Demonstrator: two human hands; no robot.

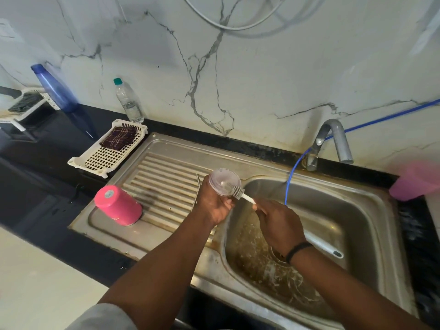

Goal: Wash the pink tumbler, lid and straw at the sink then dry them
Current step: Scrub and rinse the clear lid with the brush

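Marble-veined wall tiles back a black worktop (pixel 59 139) with a steel sink (pixel 371 210) set into it. Your left hand (pixel 213 202) curls round the clear lid (pixel 223 181), holding it tilted above the seam between drainboard and basin. Your right hand (pixel 278 225) pinches the white handle of a small brush (pixel 238 190), whose bristles press against the lid's face just right of the left grip. Both grips are closed on what they hold, the two hands close together but not touching.

Left of your left grip, the pink tumbler (pixel 118 205) stands upside down on the ribbed drainboard. Beyond it, further left and back, a white perforated tray (pixel 95 160) carries a dark checked cloth (pixel 119 138), with a clear water bottle (pixel 128 101) and a blue bottle (pixel 56 89) behind. Below your right grip, a white-handled tool (pixel 323 246) lies in the basin; whether it is the straw, you cannot tell. Behind your right grip stands the tap (pixel 331 141), with a thin blue tube (pixel 291 177) dropping into the basin. Far right, a blurred pink cup (pixel 416 184) sits on the worktop.
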